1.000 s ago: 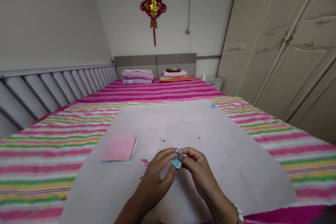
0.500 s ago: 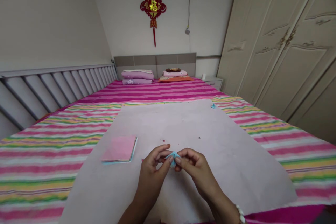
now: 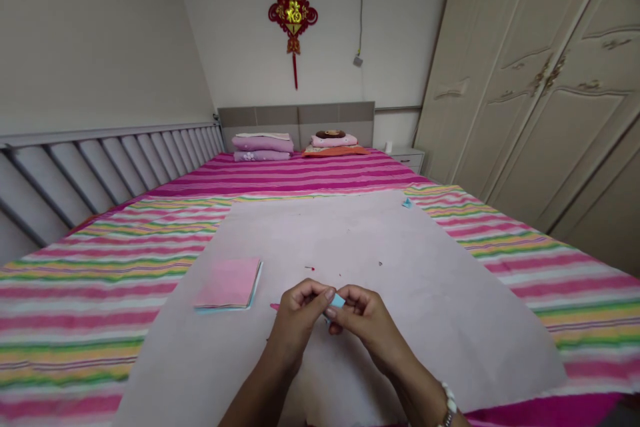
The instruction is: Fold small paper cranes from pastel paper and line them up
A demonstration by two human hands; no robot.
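A pale sheet (image 3: 450,320) is covering part of the striped cloth (image 3: 575,287) on the bed. Over its near half, the person's left hand (image 3: 303,317) and right hand (image 3: 365,317) are pinching a small blue paper (image 3: 339,301) between them, their fingers partly hiding it. A pink-topped paper stack (image 3: 227,282) is lying to the left.
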